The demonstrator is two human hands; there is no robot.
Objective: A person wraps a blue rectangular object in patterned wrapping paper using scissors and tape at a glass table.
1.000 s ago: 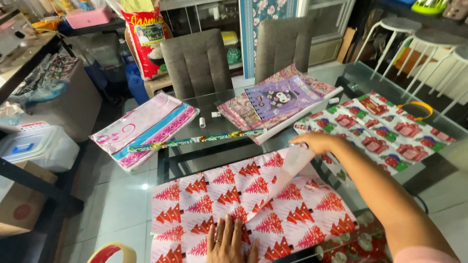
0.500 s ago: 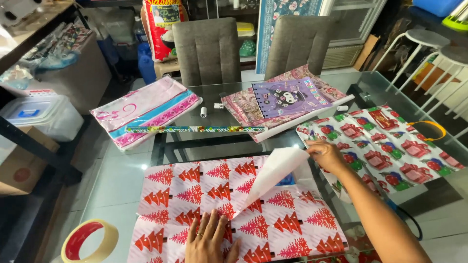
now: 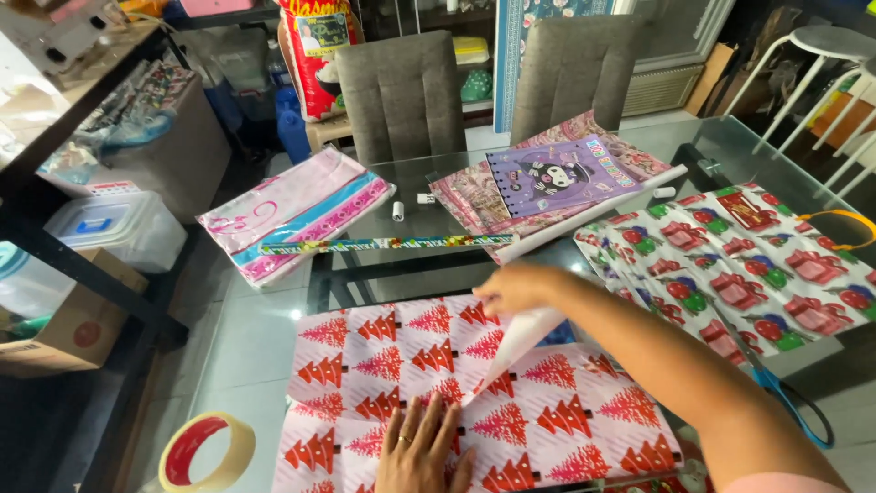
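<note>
The pink wrapping paper printed with red tree shapes (image 3: 401, 365) lies spread on the near part of the glass-topped bench (image 3: 438, 274), directly in front of the person. One corner flap (image 3: 525, 338) of the paper is lifted, showing its plain white underside.

Right hand (image 3: 516, 288): positioned over the far edge of the tree-printed paper, fingers closed narrowly on the top of the lifted white flap. The forearm runs from the lower right of the view across the paper.

Left hand (image 3: 422, 452): laid flat on the near middle of the same paper, palm down, fingers (image 3: 429, 422) spread wide and holding nothing. A ring shows on one finger.

Surrounding items:
- A roll of clear tape on a red core (image 3: 205, 452) lies on the bench just left of the paper's near corner.
- A long, narrow ruler with a multicoloured print (image 3: 388, 244) lies across the bench beyond the paper.
- A folded pink sheet with blue and magenta bands (image 3: 297, 215) lies at the far left.
- A purple spiral-bound notebook with a cartoon figure (image 3: 552, 178) rests on a stack of patterned pink paper at the far middle.
- A white sheet printed with red and green gift shapes (image 3: 739, 265) covers the right side.
- Blue-handled scissors (image 3: 789, 402) lie near the right edge, apart from both hands.
- Two grey upholstered chairs (image 3: 406, 91) stand behind the bench.
</note>
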